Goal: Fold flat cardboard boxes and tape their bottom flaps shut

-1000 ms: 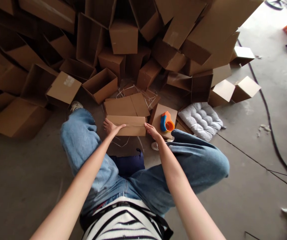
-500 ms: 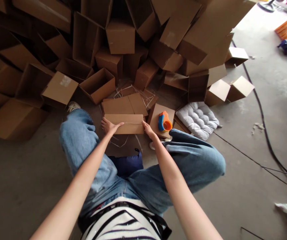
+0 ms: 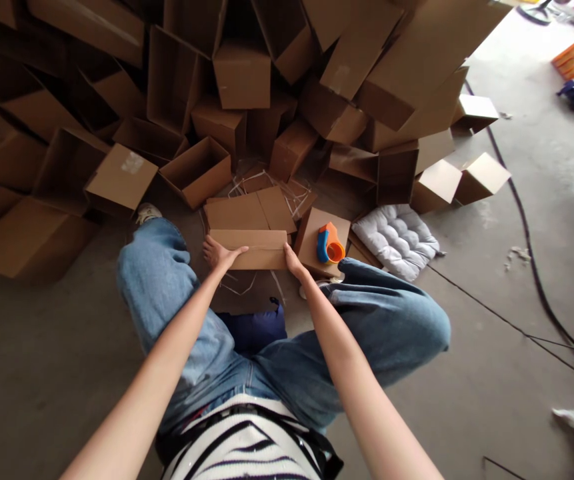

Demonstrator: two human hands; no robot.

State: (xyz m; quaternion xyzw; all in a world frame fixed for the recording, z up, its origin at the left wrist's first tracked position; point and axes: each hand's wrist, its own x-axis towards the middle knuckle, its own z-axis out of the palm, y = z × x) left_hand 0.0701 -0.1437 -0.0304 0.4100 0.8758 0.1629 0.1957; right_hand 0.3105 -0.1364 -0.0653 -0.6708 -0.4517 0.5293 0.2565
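— Where is the cardboard box (image 3: 249, 230)?

— On the floor between the person's knees, near the foot of the heap of boxes (image 3: 241, 73). Its brown panels on the far side lie flat. The near flap (image 3: 251, 249) runs left to right between the two hands.

— What are the hands doing with it?

— The left hand (image 3: 218, 255) is at the flap's left end, thumb stretched over the top face and fingers curled at the edge, so it has hold of the flap. The right hand (image 3: 293, 259) touches the right end. The back of that hand hides its fingers, so I cannot tell whether they wrap the edge or only press against it.

— How far along does it look?

— I'd judge it partway through the folding. The far panels look laid down and the near flap is in hand. I can see no tape across any of it, so sealing looks like what remains.

— Is there tape nearby?

— An orange and blue tape dispenser (image 3: 329, 243) sits untouched on a small box (image 3: 311, 253) just right of the right hand.

— And around that?

— A white cushion (image 3: 397, 240) lies farther right, with a black cable (image 3: 527, 240) across the concrete beyond it. Loose white straps (image 3: 239, 283) lie on the floor near the flap.
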